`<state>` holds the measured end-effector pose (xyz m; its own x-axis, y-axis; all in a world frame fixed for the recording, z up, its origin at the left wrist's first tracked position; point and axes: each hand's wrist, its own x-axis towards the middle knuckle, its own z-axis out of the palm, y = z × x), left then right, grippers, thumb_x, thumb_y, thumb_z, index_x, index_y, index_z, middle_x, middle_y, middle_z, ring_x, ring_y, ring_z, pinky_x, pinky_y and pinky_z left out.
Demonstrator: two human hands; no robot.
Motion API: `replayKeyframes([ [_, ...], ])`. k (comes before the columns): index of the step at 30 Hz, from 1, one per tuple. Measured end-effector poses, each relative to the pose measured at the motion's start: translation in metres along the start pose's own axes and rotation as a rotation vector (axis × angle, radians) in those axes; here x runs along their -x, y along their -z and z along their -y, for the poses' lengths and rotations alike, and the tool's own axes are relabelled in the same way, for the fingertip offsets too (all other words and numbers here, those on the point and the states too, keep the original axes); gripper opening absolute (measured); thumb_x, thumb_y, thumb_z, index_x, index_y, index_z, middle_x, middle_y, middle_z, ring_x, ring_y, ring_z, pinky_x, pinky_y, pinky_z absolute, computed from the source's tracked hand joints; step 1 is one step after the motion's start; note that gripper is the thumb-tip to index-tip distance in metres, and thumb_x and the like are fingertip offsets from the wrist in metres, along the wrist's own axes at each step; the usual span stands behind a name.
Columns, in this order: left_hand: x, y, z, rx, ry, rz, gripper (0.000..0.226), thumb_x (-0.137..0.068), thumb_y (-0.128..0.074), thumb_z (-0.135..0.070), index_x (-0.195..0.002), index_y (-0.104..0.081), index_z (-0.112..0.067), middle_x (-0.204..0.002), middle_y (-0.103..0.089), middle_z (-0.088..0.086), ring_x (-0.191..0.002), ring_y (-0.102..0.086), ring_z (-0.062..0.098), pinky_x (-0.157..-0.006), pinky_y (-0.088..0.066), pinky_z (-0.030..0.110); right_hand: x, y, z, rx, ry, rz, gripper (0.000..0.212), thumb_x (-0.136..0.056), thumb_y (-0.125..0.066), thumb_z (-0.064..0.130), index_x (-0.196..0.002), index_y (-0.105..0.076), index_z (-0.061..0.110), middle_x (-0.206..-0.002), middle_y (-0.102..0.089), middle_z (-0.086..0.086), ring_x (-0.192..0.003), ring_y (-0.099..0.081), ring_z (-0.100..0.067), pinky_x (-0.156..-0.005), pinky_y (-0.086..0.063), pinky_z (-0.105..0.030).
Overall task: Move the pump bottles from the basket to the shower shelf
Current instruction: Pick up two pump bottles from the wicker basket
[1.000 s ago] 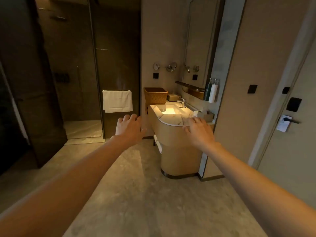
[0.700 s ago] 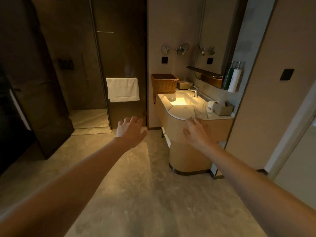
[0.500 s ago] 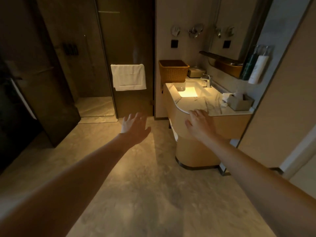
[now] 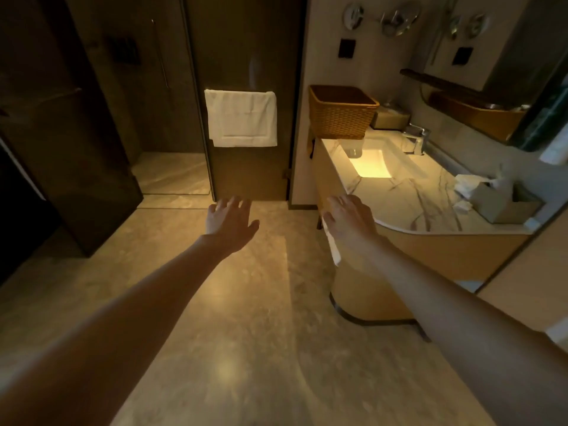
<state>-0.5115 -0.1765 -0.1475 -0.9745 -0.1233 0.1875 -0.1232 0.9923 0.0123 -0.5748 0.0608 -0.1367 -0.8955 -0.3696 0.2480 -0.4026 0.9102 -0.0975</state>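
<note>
A brown wicker basket [image 4: 341, 116] stands at the far end of the marble vanity top [image 4: 412, 198], against the wall; its inside is hidden from here, so no pump bottles show in it. Dark fittings [image 4: 123, 50] hang on the back wall of the dim shower stall at upper left. My left hand [image 4: 229, 219] is stretched forward over the floor, palm down, fingers apart, holding nothing. My right hand [image 4: 349, 221] hovers by the near left corner of the vanity, open and empty as well.
A white towel [image 4: 241, 118] hangs on a dark panel beside the shower opening. The lit sink [image 4: 370, 162], a faucet [image 4: 416, 138], a glass [image 4: 352, 148] and a tissue box [image 4: 504, 204] are on the vanity. Stone floor [image 4: 246, 318] lies ahead.
The view has advanced into the bathroom and tilted down; vanity, basket and towel appear closer and larger. Both hands stay outstretched and empty, the right one now by the vanity corner.
</note>
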Motion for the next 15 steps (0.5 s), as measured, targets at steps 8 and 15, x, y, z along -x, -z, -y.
replayKeyframes([
  [8,-0.158,-0.022,0.068,0.047,-0.007,0.007,0.052,-0.091,-0.044,-0.048,-0.133,-0.043,-0.018,-0.138,-0.048,0.007,-0.125,-0.044,0.030,-0.099,-0.037,0.043,-0.151,-0.042,0.026,-0.045,-0.069,0.041,0.042,-0.099,-0.036,0.032,-0.133,-0.046,0.010,-0.134,-0.051,-0.012,-0.127,-0.041,-0.029,-0.102,-0.039,-0.045],
  [15,-0.285,-0.064,0.087,0.016,-0.033,0.039,0.051,-0.091,-0.044,-0.047,-0.129,-0.046,-0.013,-0.135,-0.049,0.008,-0.122,-0.046,0.030,-0.096,-0.039,0.043,-0.280,-0.079,0.003,-0.010,-0.082,0.045,0.038,-0.099,-0.035,0.031,-0.127,-0.048,0.008,-0.127,-0.052,-0.014,-0.122,-0.044,-0.032,-0.096,-0.040,-0.043],
])
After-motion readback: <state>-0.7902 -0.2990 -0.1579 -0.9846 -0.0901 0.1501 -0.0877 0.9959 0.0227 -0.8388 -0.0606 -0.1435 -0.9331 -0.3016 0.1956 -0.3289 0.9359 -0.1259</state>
